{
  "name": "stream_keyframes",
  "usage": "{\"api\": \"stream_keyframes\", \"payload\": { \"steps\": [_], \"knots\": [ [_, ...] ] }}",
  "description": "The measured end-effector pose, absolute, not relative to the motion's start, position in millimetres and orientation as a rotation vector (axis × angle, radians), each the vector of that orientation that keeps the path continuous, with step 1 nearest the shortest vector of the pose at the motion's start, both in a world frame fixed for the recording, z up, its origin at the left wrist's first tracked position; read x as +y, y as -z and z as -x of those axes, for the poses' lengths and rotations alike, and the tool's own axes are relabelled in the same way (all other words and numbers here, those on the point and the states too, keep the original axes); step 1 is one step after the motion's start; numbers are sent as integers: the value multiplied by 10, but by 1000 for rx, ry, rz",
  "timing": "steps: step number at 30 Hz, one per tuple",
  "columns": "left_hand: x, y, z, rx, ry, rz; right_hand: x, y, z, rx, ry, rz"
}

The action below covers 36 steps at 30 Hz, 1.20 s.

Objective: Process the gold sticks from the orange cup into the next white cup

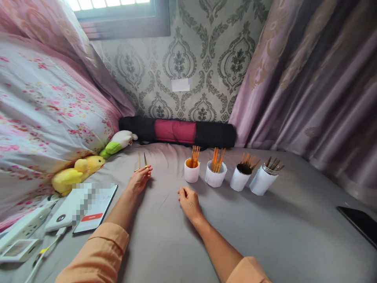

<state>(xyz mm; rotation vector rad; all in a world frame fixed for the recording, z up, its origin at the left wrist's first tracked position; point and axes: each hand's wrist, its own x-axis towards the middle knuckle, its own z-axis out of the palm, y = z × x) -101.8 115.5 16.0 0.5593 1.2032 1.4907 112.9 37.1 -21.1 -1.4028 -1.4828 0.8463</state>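
My left hand [140, 180] rests low over the grey sheet with its fingers bent together. At its fingertips are two slim, pointed, gold-coloured pieces [145, 160], like a small tool spread apart; their lower ends are partly hidden by the hand. My right hand [188, 199] is closed in a loose fist or pinch, thumb side up, and whatever its fingers hold is hidden. Beyond it stands a white-wrapped cup [191, 175] with orange sticks [195, 155]. To its right are a wider white cup [215, 179] with orange sticks and two white-wrapped cans [239, 181] [262, 182] with brown sticks.
A tablet or phone [103, 212], a white power bank [70, 204] and a power strip [26, 228] lie at left. Yellow [67, 177] and green-white plush toys [120, 141] sit by the pillow. A black-red roll [176, 131] lines the wall; a dark phone [357, 224] lies right.
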Motion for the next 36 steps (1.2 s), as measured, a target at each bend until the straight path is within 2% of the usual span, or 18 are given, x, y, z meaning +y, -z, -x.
{"api": "stream_keyframes", "payload": {
  "steps": [36],
  "knots": [
    [204,-105,101,1014,-1323,-665,399,183,-1182,-1408,-1054,1282]
  ]
}}
